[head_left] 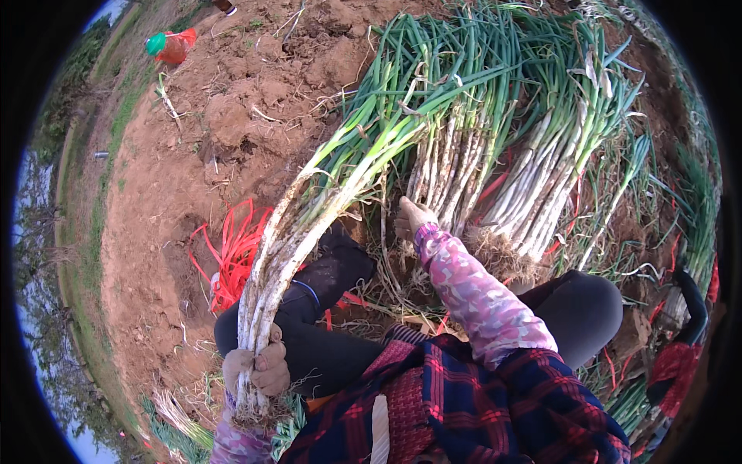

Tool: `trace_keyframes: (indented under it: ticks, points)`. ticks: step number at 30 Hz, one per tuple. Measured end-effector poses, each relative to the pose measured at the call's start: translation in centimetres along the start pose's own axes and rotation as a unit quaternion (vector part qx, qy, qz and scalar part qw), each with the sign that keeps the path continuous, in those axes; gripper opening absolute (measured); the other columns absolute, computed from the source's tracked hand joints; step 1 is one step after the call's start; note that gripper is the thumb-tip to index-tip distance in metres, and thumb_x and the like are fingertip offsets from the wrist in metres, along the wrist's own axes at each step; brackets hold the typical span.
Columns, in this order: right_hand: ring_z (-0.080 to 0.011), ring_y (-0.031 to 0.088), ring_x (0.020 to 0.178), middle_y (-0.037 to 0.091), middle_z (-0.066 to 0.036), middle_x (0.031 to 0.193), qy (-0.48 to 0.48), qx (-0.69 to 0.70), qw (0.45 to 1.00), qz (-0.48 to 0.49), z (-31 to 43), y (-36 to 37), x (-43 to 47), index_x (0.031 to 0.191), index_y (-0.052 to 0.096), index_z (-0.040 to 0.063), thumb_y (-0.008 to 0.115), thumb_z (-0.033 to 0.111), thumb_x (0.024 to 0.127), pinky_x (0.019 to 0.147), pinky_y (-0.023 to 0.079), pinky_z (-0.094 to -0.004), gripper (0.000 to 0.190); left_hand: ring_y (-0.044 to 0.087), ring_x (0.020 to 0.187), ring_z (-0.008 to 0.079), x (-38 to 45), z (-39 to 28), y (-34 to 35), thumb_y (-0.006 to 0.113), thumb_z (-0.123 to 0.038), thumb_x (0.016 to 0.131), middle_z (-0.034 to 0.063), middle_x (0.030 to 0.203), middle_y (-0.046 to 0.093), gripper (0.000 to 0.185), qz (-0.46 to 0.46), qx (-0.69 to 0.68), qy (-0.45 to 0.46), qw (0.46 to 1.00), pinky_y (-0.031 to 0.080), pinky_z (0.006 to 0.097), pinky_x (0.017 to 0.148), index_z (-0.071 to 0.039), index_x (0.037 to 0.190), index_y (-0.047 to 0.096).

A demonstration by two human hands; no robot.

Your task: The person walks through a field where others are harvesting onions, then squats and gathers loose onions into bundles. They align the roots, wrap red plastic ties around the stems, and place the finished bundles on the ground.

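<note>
My left hand, in a soil-stained glove, grips a bundle of long green onions just above their roots. Their white stalks slant up and right, and their green leaves overlap a larger heap. My right hand, gloved too, is at the lower left edge of a pile of green onions with soil on the stalks. Its fingers are partly turned from view, so whether they hold a stalk is unclear. To the right lies another bunch of green onions with cleaner white stalks and matted roots.
Red plastic strapping lies in a tangle beside my left leg. A red container with a green cap stands farther off on the bare soil. Another person's sleeved arm shows at the right rim, beside more onions.
</note>
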State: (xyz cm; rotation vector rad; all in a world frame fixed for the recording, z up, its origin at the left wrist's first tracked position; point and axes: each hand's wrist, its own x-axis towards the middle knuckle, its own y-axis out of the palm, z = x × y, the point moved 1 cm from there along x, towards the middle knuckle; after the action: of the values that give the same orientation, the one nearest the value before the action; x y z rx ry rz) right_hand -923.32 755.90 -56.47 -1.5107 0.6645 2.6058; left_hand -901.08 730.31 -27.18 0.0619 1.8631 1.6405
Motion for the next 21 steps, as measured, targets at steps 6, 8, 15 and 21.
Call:
trace_keyframes:
  ticks: [6,8,15,21]
  points:
    - [-0.029,0.062,0.074,0.063,-0.009,0.092,0.108,0.071,0.969,0.211,-2.5,9.7,-7.6,0.125,0.053,0.007,0.062,0.049,0.094,0.069,0.055,-0.0432,0.053,0.054,0.05,0.0199,-1.1,-0.5,4.5,0.064,-0.012,0.082,0.0125,0.078,0.057,0.058,-0.02,0.021,0.035,0.999,0.039,0.0349,0.041,0.004,0.131,0.038]
    - [-0.0301,0.064,0.08,0.064,-0.011,0.095,0.062,0.144,0.961,0.23,-0.5,14.3,-8.9,0.126,0.054,0.006,0.063,0.052,0.093,0.075,0.055,-0.0473,0.057,0.053,0.048,0.0216,-1.8,0.3,5.3,0.067,-0.011,0.077,0.0142,0.075,0.056,0.06,-0.079,0.106,0.042,0.99,0.04,0.0352,0.04,0.006,0.129,0.041]
    - [-0.0293,0.066,0.089,0.066,-0.014,0.099,-0.025,0.181,0.971,0.155,4.2,13.4,-0.9,0.127,0.056,0.007,0.063,0.049,0.092,0.082,0.054,-0.0477,0.055,0.061,0.05,0.032,-7.2,1.6,4.6,0.076,0.0,0.054,0.0225,0.069,0.061,0.072,-0.268,0.267,0.007,0.926,0.051,0.0404,0.046,0.014,0.119,0.048]
    - [-0.0288,0.067,0.094,0.068,-0.015,0.103,-0.137,-0.037,0.99,-0.013,11.2,0.5,3.5,0.128,0.057,0.007,0.064,0.047,0.091,0.087,0.054,-0.0464,0.055,0.06,0.053,0.0312,-9.6,-0.2,6.0,0.066,-0.002,0.075,0.0221,0.07,0.058,0.064,-0.057,0.176,0.092,0.978,0.047,0.0432,0.043,0.008,0.133,0.039]
